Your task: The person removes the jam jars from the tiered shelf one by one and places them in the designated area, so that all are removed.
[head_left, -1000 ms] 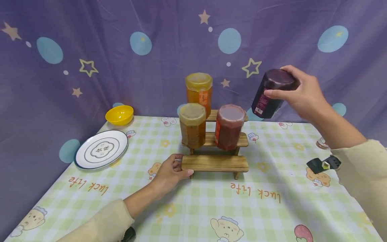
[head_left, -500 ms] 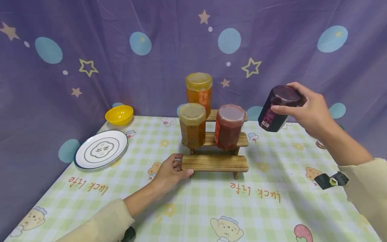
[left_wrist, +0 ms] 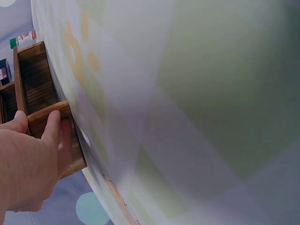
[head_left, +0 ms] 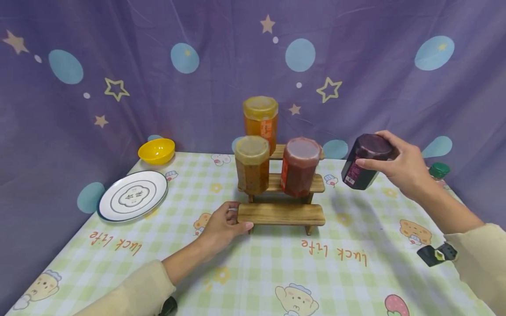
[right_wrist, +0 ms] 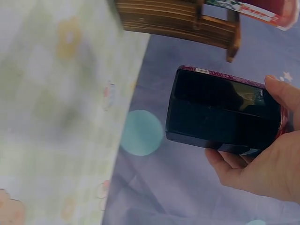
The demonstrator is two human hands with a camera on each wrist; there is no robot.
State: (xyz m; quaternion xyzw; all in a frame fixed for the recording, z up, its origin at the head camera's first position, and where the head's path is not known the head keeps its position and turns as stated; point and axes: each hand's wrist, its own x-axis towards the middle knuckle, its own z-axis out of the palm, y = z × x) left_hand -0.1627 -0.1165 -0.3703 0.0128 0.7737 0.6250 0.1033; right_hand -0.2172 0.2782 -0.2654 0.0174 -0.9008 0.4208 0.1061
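A dark purple jar (head_left: 361, 169) is tilted in the air to the right of the stepped wooden stand (head_left: 280, 214). My right hand (head_left: 409, 171) grips it near its lid, thumb on one side and fingers on the other; the right wrist view shows the jar's dark base (right_wrist: 215, 112). My left hand (head_left: 219, 226) holds the left end of the stand's lowest step, pinching the wood (left_wrist: 49, 112) between thumb and fingers in the left wrist view. An orange jar (head_left: 261, 118) stands on the top step. On the middle step are a brownish-yellow jar (head_left: 253, 169) and a red jar (head_left: 301, 171).
At the left lie a white plate (head_left: 114, 204) and, behind it, a yellow bowl (head_left: 156, 151). A green-capped container (head_left: 439, 170) is partly hidden behind my right arm. A purple curtain (head_left: 221, 87) hangs behind the checked tablecloth (head_left: 253, 281).
My right hand has lowered the dark purple jar and shifted it slightly right. The green-capped container now shows more from behind that arm. My left hand stays on the stand.
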